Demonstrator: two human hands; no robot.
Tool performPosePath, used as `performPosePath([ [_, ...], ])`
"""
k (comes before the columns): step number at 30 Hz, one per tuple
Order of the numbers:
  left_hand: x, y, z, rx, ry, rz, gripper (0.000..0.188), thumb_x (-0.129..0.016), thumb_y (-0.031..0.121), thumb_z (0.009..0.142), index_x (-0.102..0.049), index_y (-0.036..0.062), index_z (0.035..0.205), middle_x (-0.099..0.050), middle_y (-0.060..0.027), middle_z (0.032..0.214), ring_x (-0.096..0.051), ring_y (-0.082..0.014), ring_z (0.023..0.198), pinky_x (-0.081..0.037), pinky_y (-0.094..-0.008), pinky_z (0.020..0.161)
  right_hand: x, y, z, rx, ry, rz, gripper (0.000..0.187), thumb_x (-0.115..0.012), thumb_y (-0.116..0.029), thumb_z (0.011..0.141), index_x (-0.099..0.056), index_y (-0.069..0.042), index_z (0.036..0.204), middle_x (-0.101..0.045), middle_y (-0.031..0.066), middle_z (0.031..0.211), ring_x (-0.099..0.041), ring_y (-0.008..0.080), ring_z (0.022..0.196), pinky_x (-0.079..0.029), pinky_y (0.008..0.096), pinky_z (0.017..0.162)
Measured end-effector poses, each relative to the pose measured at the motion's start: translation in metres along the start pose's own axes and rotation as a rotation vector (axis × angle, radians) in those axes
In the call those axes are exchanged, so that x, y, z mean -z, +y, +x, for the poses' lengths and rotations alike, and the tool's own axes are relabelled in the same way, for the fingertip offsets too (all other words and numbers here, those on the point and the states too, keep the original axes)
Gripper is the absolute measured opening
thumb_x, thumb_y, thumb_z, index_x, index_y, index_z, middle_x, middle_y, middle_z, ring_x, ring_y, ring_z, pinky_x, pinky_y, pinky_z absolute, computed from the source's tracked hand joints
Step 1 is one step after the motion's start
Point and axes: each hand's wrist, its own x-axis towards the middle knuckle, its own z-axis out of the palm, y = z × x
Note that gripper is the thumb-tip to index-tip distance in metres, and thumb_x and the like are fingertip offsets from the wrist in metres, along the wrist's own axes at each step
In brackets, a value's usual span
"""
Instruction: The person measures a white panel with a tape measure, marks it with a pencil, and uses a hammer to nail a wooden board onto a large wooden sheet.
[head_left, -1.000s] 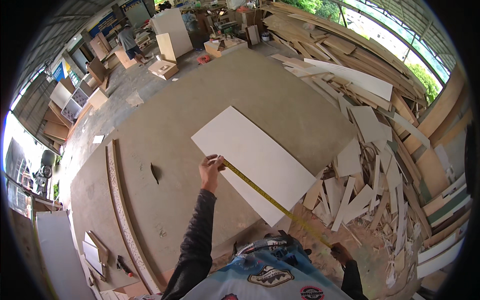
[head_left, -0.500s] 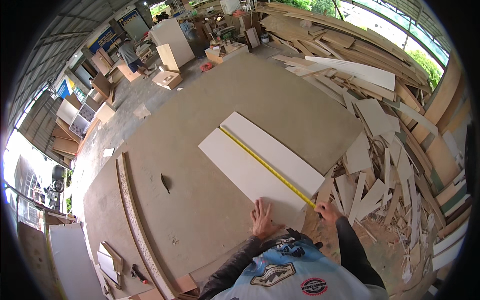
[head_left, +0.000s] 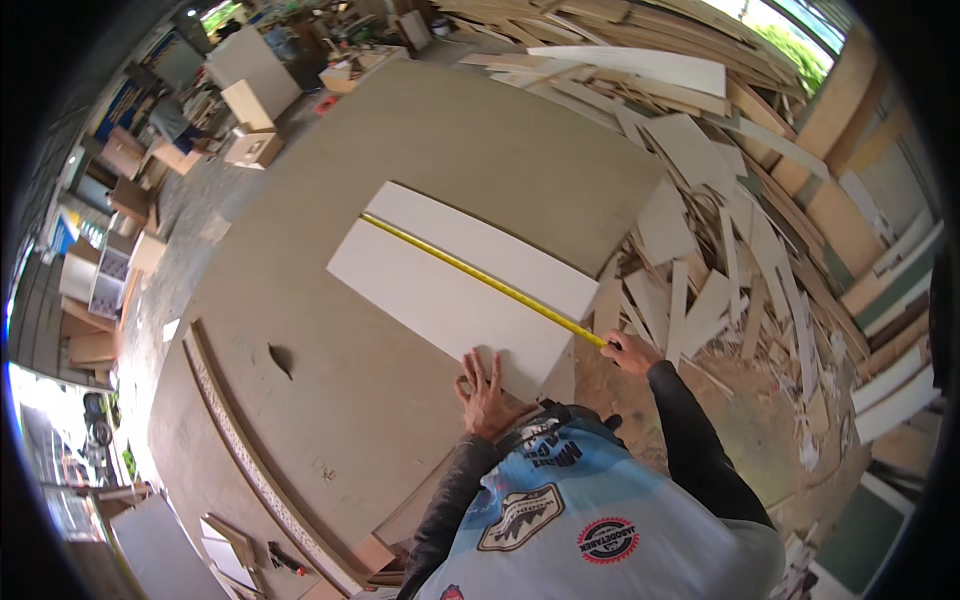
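Observation:
A white rectangular board lies flat on a large brown worktable. Across its length runs the yellow blade of a tape measure, from the far left end to the near right edge. Just past that edge my right hand is closed around the tape measure's case, which my fingers mostly hide. My left hand rests at the board's near edge with its fingers spread, the fingertips touching the white surface.
A long narrow strip lies on the table's left, with a dark leaf-shaped piece beside it. Pliers sit at the near left. Offcuts heap up on the right. A person stands bent at the far left.
The view has shifted, so the board, tape and both hands appear farther left and higher. My hands keep their places on the board and the tape measure.

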Motion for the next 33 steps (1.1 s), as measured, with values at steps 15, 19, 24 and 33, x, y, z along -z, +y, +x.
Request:
performPosePath([
  [15, -0.01, -0.008, 0.001, -0.043, 0.009, 0.039, 0.14, -0.076, 0.082, 0.061, -0.011, 0.0162, 0.166, 0.007, -0.0304, 0.167, 0.006, -0.0452, 0.156, -0.006, -0.0657, 0.116, -0.009, -0.011, -0.036, -0.012, 0.042, -0.028, 0.049, -0.064, -0.046, 0.096, -0.059, -0.007, 0.127, -0.07, 0.0204, 0.11, -0.066, 0.0397, 0.104, -0.051, 0.0467, 0.089],
  [19, -0.011, -0.008, 0.002, -0.032, 0.009, 0.058, 0.139, -0.074, 0.084, 0.062, -0.011, 0.0165, 0.166, 0.007, -0.0292, 0.168, 0.005, -0.0445, 0.157, -0.007, -0.0637, 0.117, -0.013, -0.008, -0.035, 0.007, 0.102, -0.049, 0.05, -0.065, -0.047, 0.093, -0.06, -0.008, 0.123, -0.071, 0.02, 0.105, -0.067, 0.0393, 0.1, -0.052, 0.048, 0.087],
  [24, -0.012, -0.008, 0.003, -0.033, 0.006, 0.033, 0.139, -0.076, 0.083, 0.061, -0.012, 0.0166, 0.166, 0.007, -0.0285, 0.168, 0.006, -0.044, 0.157, -0.006, -0.0632, 0.117, -0.016, -0.002, -0.035, 0.047, 0.138, -0.05, 0.049, -0.066, -0.049, 0.092, -0.061, -0.008, 0.119, -0.071, 0.0186, 0.102, -0.068, 0.0387, 0.096, -0.053, 0.049, 0.083],
  [33, -0.013, -0.006, 0.002, -0.04, 0.011, 0.039, 0.139, -0.076, 0.083, 0.061, -0.013, 0.0155, 0.165, 0.007, -0.0285, 0.168, 0.007, -0.0439, 0.157, -0.006, -0.0633, 0.117, -0.02, 0.002, -0.036, 0.052, 0.143, -0.078, 0.048, -0.067, -0.049, 0.092, -0.06, -0.01, 0.12, -0.072, 0.0157, 0.102, -0.069, 0.0376, 0.096, -0.054, 0.0491, 0.083],
])
